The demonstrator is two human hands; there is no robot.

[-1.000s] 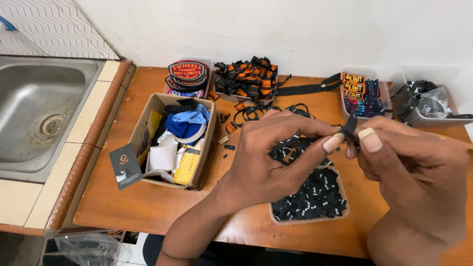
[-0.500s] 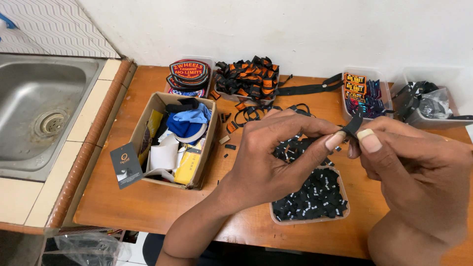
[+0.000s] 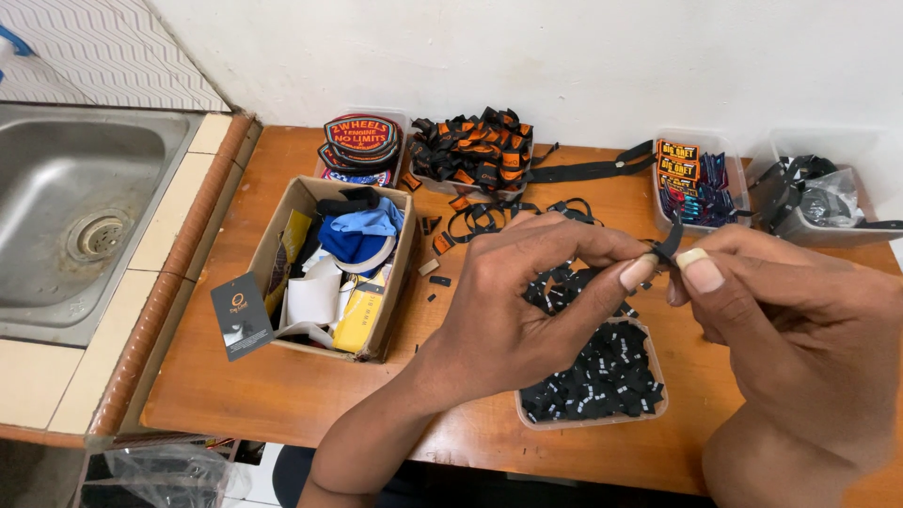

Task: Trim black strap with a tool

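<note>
My left hand (image 3: pixel 527 301) and my right hand (image 3: pixel 790 320) meet above a wooden table (image 3: pixel 282 395), both pinching one small black strap piece (image 3: pixel 670 243) between thumbs and fingertips. Directly beneath the hands sits a shallow tray (image 3: pixel 602 376) filled with several small black tags. My forearms come in from the bottom edge and hide part of that tray.
An open cardboard box (image 3: pixel 329 273) holds blue cloth, white and yellow items. Round patches (image 3: pixel 362 141), a pile of black-and-orange straps (image 3: pixel 470 150), and two clear containers (image 3: pixel 696 179) (image 3: pixel 809 198) line the wall. A steel sink (image 3: pixel 75 216) lies left.
The hands have stayed in nearly the same place, with the fingers shifting slightly on the black strap piece. Nothing else moved.
</note>
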